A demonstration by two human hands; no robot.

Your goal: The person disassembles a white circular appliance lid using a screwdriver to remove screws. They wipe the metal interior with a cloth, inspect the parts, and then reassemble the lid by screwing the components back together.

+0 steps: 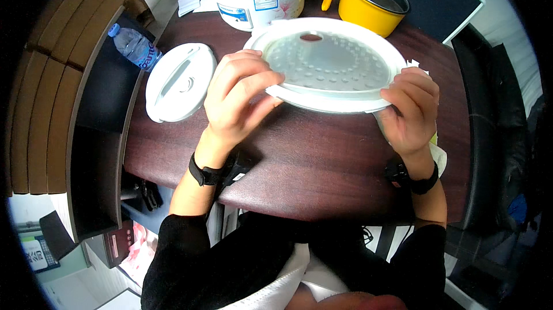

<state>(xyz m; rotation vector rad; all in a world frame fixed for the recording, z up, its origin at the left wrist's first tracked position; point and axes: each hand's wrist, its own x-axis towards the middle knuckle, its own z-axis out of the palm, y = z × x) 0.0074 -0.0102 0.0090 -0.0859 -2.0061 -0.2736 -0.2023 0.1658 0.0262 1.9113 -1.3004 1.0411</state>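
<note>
A round white tray with a cloudy, dotted middle and one larger hole near its far edge is hanging above the middle of a dark reddish-brown desk. Two bare hands are holding it: the left hand is pinching the left side of the rim between fingers and thumb, and the right hand is pinching the right side. Just left of the left hand, a white oval lid with a long raised handle is lying on the desk. Behind the tray, a white cooker with blue labels is standing at the far side, and to its right a yellow pot is wearing a dark see-through lid with a yellow knob. Farther left, a clear bottle with a blue cap is leaning near the desk's edge, and brown cardboard boxes are lining the far left.
</note>
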